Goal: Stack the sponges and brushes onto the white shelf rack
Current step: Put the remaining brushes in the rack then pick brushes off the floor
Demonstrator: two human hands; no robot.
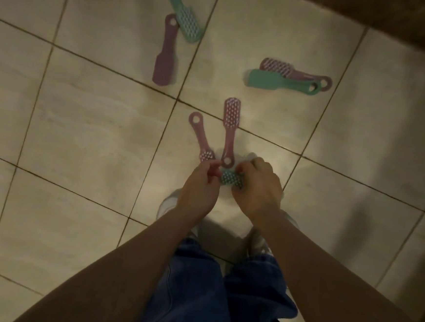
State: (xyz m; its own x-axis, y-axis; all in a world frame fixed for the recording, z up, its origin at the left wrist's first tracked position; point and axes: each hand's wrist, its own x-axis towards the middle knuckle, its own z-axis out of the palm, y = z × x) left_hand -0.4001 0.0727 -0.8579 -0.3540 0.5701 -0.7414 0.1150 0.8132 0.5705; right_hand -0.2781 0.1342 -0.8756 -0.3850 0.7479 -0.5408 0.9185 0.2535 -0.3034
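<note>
The fingers (244,167) of the right hand (255,187) curl round one end of a teal brush (231,179), bristles up, low over the floor (82,125) (lifted or lying: cannot tell). The fingers (212,167) of the left hand (199,185) are curled at its other end; whether they grip it cannot be told. Just beyond, two brushes form a V: left pink brush (200,137) with its head at the left fingers, middle pink brush (230,131) with its handle ring at the teal brush. Farther out lie a purple brush (165,53) touching a far teal brush (184,16), and to the right a right pink brush (277,64) against a right teal brush (276,80). Jeans (196,286) show below.
</note>
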